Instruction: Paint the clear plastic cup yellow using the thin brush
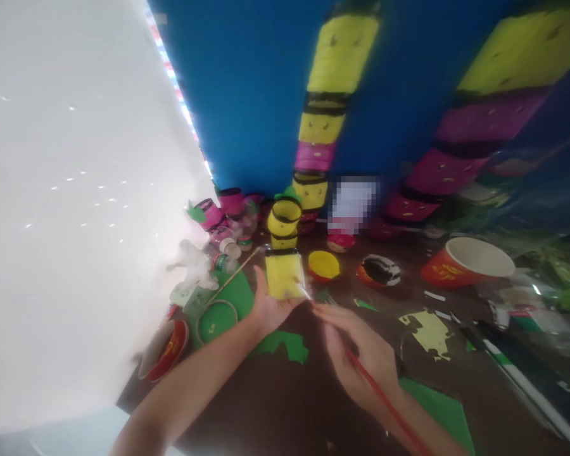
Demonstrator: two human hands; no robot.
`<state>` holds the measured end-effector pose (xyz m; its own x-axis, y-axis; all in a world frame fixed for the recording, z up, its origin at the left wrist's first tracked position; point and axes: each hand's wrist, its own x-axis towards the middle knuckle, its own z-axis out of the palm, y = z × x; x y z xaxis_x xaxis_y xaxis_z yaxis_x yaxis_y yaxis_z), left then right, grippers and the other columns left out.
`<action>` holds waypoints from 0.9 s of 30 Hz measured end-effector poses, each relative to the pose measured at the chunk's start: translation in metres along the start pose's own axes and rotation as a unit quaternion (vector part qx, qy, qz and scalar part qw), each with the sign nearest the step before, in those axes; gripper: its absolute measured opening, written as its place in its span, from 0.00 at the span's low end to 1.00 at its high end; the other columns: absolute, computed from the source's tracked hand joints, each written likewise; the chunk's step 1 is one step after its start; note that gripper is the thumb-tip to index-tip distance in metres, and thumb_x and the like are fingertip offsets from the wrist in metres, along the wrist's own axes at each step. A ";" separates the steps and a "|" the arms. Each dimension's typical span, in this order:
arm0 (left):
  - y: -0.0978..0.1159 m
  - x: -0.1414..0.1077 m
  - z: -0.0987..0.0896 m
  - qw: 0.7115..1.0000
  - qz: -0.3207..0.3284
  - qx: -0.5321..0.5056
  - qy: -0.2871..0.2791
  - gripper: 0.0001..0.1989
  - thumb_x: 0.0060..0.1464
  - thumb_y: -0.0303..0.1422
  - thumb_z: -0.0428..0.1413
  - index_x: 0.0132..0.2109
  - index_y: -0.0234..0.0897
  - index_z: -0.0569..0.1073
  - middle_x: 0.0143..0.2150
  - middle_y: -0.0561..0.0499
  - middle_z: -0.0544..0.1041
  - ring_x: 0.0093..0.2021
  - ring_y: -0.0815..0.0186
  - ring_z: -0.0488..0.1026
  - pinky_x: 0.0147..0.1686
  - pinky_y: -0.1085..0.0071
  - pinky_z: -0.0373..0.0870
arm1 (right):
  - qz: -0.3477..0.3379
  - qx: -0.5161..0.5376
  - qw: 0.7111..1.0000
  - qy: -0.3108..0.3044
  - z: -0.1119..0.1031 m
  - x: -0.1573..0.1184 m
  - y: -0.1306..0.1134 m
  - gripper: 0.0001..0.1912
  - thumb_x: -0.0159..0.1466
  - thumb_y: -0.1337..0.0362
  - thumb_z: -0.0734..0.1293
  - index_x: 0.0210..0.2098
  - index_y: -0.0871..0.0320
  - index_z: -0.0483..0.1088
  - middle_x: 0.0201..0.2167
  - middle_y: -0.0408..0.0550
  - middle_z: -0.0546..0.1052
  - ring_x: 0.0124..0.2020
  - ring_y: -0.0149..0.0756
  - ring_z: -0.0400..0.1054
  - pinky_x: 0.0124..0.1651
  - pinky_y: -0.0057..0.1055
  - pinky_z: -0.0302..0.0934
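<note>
My left hand (270, 309) is wrapped round a clear plastic container (284, 273), painted yellow with a black band along its top edge. Between the fingers of my right hand (361, 345) is a paintbrush (370, 379) with a long red handle. Its tip lies against the lower right side of the yellow container, as far as the blur lets me see. Just beyond stand a bowl of yellow paint (323, 265) and a bowl of black paint (380, 271). Behind the container is a stack of yellow painted cups (285, 218) with black rims and a green leaf shape.
Tall stacks of yellow and pink cups (313, 155) stand against the blue wall (251, 95). At the right is a red paper bowl (456, 266); another red bowl (164, 351) lies at the left edge. Green paper (289, 347), yellow scraps (427, 332) and a tape roll (216, 323) lie on the dark table (247, 405).
</note>
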<state>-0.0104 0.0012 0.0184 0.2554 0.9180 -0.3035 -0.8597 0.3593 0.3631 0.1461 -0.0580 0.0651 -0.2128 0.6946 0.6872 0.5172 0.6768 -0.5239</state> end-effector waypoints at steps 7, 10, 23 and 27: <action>0.000 0.001 0.001 1.000 -0.001 0.024 -0.017 0.40 0.52 0.59 0.35 0.50 0.27 0.70 0.41 0.37 0.77 0.41 0.57 0.75 0.49 0.58 0.66 | -0.022 0.044 0.999 -0.004 -0.008 0.000 -0.001 0.11 0.58 0.76 0.58 0.35 0.57 0.68 0.31 0.46 0.76 0.37 0.32 0.73 0.40 0.29 0.69; -0.001 -0.001 0.000 0.999 -0.006 0.039 -0.025 0.40 0.52 0.59 0.36 0.49 0.27 0.70 0.42 0.37 0.76 0.43 0.56 0.74 0.50 0.59 0.66 | 0.001 0.014 1.000 0.003 -0.005 0.001 -0.002 0.12 0.59 0.75 0.59 0.39 0.56 0.68 0.36 0.47 0.77 0.39 0.32 0.73 0.43 0.28 0.69; 0.000 -0.004 0.003 0.998 -0.013 0.045 -0.028 0.39 0.53 0.58 0.35 0.48 0.27 0.72 0.42 0.37 0.77 0.42 0.56 0.74 0.50 0.59 0.65 | 0.003 0.013 1.000 0.012 -0.007 0.000 -0.001 0.12 0.59 0.75 0.59 0.40 0.57 0.67 0.36 0.48 0.77 0.40 0.34 0.73 0.43 0.31 0.69; 0.000 -0.005 0.005 0.998 -0.022 0.052 -0.029 0.40 0.52 0.58 0.34 0.49 0.29 0.71 0.42 0.39 0.77 0.41 0.57 0.74 0.48 0.61 0.66 | 0.000 -0.005 1.000 0.006 -0.004 0.000 0.002 0.12 0.59 0.74 0.60 0.40 0.57 0.68 0.38 0.48 0.77 0.40 0.33 0.73 0.44 0.29 0.69</action>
<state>-0.0093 -0.0027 0.0246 0.3188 0.9084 -0.2706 -0.7975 0.4114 0.4413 0.1502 -0.0575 0.0659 -0.2021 0.6917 0.6934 0.5262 0.6738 -0.5187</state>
